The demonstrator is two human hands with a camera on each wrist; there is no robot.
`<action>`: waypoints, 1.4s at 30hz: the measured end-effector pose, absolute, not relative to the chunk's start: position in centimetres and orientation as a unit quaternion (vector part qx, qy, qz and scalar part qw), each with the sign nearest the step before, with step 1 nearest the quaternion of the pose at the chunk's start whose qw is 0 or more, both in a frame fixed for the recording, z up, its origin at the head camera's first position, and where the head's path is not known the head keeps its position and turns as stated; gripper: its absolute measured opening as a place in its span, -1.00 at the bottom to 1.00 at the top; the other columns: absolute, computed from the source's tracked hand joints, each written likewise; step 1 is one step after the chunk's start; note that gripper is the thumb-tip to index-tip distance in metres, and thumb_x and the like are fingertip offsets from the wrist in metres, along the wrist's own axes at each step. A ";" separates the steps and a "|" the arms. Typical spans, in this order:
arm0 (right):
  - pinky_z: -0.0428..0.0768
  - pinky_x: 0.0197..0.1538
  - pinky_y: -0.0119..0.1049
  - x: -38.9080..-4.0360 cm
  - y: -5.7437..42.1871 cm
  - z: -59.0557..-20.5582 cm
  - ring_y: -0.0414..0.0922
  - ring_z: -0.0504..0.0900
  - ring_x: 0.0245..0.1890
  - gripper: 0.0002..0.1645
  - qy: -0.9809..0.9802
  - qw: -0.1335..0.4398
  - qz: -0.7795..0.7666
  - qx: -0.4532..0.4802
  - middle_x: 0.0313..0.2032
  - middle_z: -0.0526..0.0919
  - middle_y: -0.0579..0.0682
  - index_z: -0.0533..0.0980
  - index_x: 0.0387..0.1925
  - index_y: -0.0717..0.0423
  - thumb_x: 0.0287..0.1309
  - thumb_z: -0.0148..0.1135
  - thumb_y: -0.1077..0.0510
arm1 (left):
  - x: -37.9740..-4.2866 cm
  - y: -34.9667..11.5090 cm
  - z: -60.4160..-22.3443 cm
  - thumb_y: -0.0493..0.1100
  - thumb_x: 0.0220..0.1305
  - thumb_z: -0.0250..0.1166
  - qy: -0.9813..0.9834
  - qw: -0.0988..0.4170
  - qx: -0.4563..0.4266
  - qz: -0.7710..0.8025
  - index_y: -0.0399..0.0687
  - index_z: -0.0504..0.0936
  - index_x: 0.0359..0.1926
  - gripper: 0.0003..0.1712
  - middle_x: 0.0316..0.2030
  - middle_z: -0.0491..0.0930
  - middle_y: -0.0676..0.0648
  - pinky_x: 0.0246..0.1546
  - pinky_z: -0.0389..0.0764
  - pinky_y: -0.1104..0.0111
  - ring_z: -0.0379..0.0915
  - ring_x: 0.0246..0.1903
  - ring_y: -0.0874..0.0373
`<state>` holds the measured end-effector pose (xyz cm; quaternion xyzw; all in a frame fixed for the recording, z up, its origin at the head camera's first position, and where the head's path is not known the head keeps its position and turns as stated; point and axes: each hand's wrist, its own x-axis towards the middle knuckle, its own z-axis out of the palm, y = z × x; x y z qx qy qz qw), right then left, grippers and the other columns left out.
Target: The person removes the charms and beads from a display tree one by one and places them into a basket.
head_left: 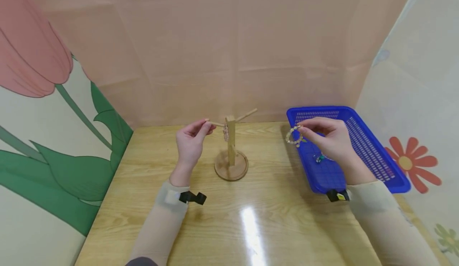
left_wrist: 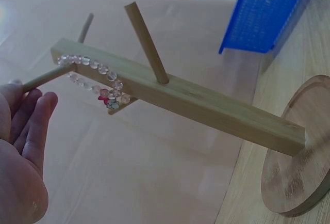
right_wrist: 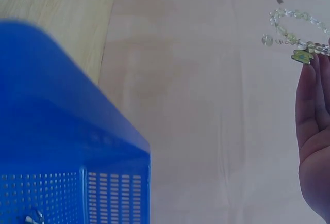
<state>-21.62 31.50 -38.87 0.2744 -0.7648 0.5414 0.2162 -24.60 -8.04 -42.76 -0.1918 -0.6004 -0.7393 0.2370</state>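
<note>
A wooden stand [head_left: 231,142] with slanting pegs rises from a round base. My left hand [head_left: 192,140] pinches the tip of its left peg [left_wrist: 49,77] between thumb and fingers. On that peg, close to the post, hangs a pink beaded bracelet [left_wrist: 105,70] with a red and pale charm. My right hand [head_left: 330,138] holds up a pale yellow beaded bracelet [head_left: 294,136] by its edge, over the left side of the blue basket [head_left: 376,154]. A yellow-green charm [right_wrist: 302,56] and a round bead dangle from this bracelet.
Inside the basket lies other jewellery with a green piece [head_left: 319,158]. The basket stands at the right of the wooden table [head_left: 279,226], near the back cloth [head_left: 229,50]. Another peg [head_left: 247,115] sticks out toward the back right of the stand.
</note>
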 end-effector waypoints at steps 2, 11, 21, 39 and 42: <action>0.73 -0.25 -0.56 -21.6 31.9 -38.9 -0.28 0.77 -0.33 -0.77 -0.767 0.218 0.540 0.272 -0.24 0.84 -0.08 0.74 -0.17 0.45 0.15 0.40 0.63 | -24.6 -8.0 -42.8 -0.45 0.42 0.39 -0.603 0.237 -0.192 -0.737 -0.53 0.73 -0.04 -0.83 -0.22 0.82 -0.24 -0.16 0.85 0.29 0.81 -0.25 0.15; 0.73 -0.29 -0.54 -21.3 33.6 -38.5 -0.24 0.78 -0.33 -0.83 -0.807 0.191 0.512 0.224 -0.24 0.84 -0.11 0.75 -0.10 0.36 0.28 0.43 0.48 | -24.6 -8.0 -42.8 -0.46 0.41 0.39 -0.602 0.239 -0.195 -0.736 -0.56 0.72 -0.04 -0.82 -0.22 0.82 -0.25 -0.17 0.85 0.29 0.81 -0.25 0.16; 0.73 -0.28 -0.55 -21.5 35.4 -38.7 -0.25 0.79 -0.30 -0.85 -0.839 0.172 0.484 0.178 -0.22 0.84 -0.15 0.77 -0.07 0.25 0.35 0.45 0.33 | -24.5 -8.0 -42.8 -0.44 0.43 0.39 -0.599 0.234 -0.196 -0.740 -0.61 0.68 -0.02 -0.77 -0.22 0.83 -0.18 -0.15 0.85 0.28 0.81 -0.24 0.16; 0.72 -0.29 -0.53 -23.2 38.5 -39.9 -0.23 0.79 -0.28 -0.74 -0.877 0.120 0.452 0.108 -0.22 0.83 -0.25 0.77 0.00 0.20 0.39 0.49 0.13 | -24.4 -7.9 -42.7 -0.43 0.42 0.40 -0.598 0.233 -0.186 -0.744 -0.48 0.75 -0.03 -0.83 -0.21 0.82 -0.23 -0.15 0.84 0.29 0.81 -0.24 0.15; 0.71 -0.27 -0.54 -23.4 38.7 -40.0 -0.23 0.79 -0.26 -0.69 -0.884 0.112 0.444 0.100 -0.21 0.82 -0.24 0.77 0.02 0.17 0.39 0.49 0.06 | -24.4 -7.9 -42.8 -0.43 0.43 0.40 -0.601 0.234 -0.187 -0.741 -0.52 0.74 -0.02 -0.81 -0.21 0.83 -0.21 -0.15 0.84 0.28 0.81 -0.24 0.15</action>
